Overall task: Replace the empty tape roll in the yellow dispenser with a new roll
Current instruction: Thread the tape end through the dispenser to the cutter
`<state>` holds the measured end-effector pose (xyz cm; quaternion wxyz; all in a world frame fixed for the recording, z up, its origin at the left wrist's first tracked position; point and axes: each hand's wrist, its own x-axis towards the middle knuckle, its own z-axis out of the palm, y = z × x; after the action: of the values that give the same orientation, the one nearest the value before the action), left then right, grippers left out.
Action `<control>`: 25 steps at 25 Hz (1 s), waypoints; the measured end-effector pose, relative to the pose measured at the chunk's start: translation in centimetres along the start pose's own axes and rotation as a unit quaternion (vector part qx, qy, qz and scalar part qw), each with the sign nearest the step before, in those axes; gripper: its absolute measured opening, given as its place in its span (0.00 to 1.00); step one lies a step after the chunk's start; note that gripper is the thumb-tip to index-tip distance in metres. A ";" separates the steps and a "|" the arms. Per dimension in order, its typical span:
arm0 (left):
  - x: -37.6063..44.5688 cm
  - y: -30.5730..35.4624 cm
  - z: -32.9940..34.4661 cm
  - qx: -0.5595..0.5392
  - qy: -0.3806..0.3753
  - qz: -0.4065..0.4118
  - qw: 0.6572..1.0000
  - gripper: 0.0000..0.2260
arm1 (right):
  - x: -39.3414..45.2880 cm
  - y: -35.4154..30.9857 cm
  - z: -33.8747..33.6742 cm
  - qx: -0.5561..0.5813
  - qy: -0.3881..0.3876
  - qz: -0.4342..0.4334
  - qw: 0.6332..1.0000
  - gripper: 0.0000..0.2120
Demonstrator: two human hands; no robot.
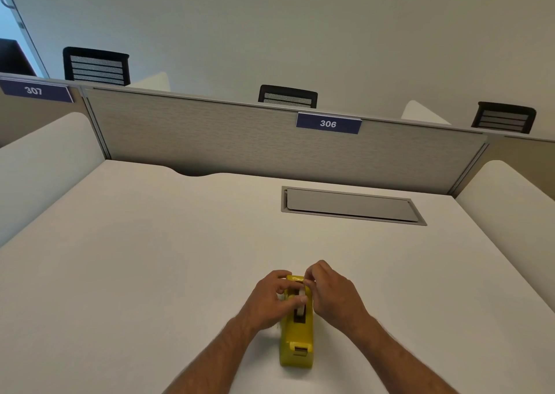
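Left hand [271,299] curls against the left flank of the yellow dispenser [297,338], fingers bent over its top edge and reaching toward the white roll [301,299] seated in the well. Right hand [329,288] sits at the far end, fingertips pinched together at the roll's upper edge; whether they grip the core or a loose tape end, cannot tell. Dispenser lies lengthwise on the white desk [150,258], cutter end toward the person, near the front edge.

Risks, as judged: pulling upward on the roll may lift or tip the whole dispenser if the left hand braces too lightly. A spindle popping free could roll off across the desk. Fingers working close to the serrated cutter could get nicked later.

Hard to make out: roll is mostly covered by fingers, so empty or fresh is unclear. No spare roll in sight. A small pale object shows under the left palm, unidentifiable.

Beyond: grey hatch [351,204], partition with label 306 [328,123].
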<state>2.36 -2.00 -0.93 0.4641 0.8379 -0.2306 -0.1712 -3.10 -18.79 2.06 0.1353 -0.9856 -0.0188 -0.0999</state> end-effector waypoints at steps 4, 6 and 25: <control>0.0 0.0 0.0 -0.001 -0.001 -0.010 1.000 0.22 | 0.2 -0.2 -0.4 -0.006 -0.004 0.001 1.000 0.07; 0.0 -0.1 0.0 -0.001 -0.002 -0.006 1.000 0.22 | 0.3 -0.3 -0.5 -0.013 0.002 0.002 1.000 0.05; -2.3 -0.8 -1.6 0.240 -0.080 0.115 0.961 0.45 | -3.5 -2.3 -2.2 0.017 0.004 -0.041 0.999 0.02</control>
<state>1.45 0.71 -0.67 0.2462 0.8760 -0.3961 -0.1231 -7.08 -17.20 3.99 0.1476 -0.9812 -0.0603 -0.1089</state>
